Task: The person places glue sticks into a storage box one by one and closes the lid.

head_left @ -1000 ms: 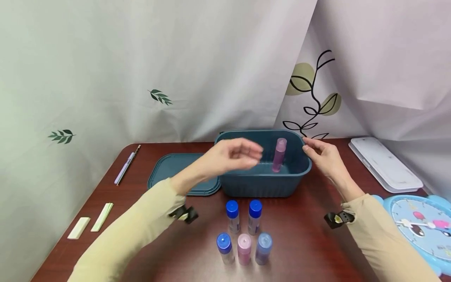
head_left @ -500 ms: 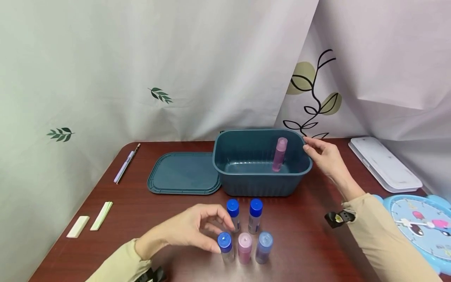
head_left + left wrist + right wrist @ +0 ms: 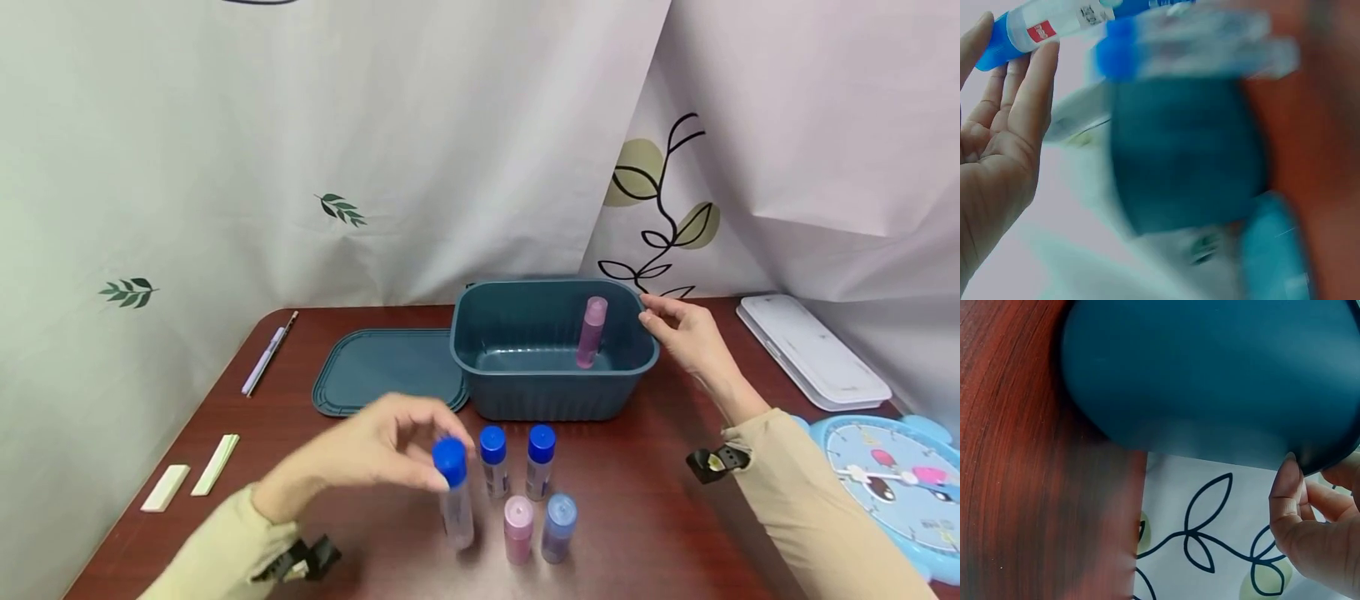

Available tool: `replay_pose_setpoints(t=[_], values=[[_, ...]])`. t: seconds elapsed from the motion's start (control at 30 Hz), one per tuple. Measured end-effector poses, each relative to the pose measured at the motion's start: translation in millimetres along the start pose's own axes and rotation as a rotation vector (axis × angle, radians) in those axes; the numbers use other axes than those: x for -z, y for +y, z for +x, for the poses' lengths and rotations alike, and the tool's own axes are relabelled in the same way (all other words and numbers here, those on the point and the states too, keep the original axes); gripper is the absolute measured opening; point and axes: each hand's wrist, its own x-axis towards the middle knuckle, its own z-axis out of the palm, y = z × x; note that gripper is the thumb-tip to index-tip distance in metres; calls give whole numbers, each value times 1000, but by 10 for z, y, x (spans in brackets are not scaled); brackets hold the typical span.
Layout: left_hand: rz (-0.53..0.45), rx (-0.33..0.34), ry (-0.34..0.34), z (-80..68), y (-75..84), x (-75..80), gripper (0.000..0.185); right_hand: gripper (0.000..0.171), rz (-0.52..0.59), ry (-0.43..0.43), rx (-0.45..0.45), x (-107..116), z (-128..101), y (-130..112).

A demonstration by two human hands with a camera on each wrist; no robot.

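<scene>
My left hand [image 3: 390, 442] pinches a blue-capped glue stick [image 3: 457, 512] by its cap, holding it upright over the table's front. In the left wrist view this glue stick [image 3: 1054, 25] shows a clear barrel and a red label. Just right of it stand two more blue-capped glue sticks [image 3: 493, 467], with a pink glue stick [image 3: 518, 531] and a pale blue glue stick [image 3: 558, 529] in front of them. My right hand [image 3: 690, 337] grips the right rim of a dark teal bin [image 3: 551, 396], thumb outside. Inside the bin, a purple-pink glue stick [image 3: 591, 337] stands upright at the right.
A flat teal lid [image 3: 390, 371] lies left of the bin. Pens [image 3: 266, 358], an eraser [image 3: 166, 488] and a pale green strip [image 3: 215, 467] lie at the left. On the right are a white case [image 3: 817, 350] and a light blue toy clock [image 3: 892, 479].
My left hand has come back from above the bin to the front row, taken hold of the left blue-capped glue stick and lifted it slightly. My right hand stays on the rim.
</scene>
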Motion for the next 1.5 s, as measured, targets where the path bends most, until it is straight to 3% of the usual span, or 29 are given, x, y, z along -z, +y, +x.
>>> replay_pose_setpoints(t=[0.2,0.37,0.47,0.6,0.8,0.93,1.13,1.5], values=[[189,-3,91,188,590,406,30,41,3,8,5,12,-4,-6],[255,-9,233,590,771,573,35,42,15,3,-3,6,-3,7],[226,-14,328,901,700,602,38,42,25,-2,-3,1,0,4],[192,6,400,1336,426,548,39,42,27,-4,-5,-3,4,-6],[173,90,337,1784,-64,380,39,42,26,-9,-11,-16,8,-19],[190,138,274,1936,-249,277,36,43,21,-14,-17,-13,9,-31],[264,187,241,2094,-329,154,32,41,13,-12,-12,-1,11,-34],[304,253,193,2166,-379,8,34,42,7,-24,-54,-8,9,-36]])
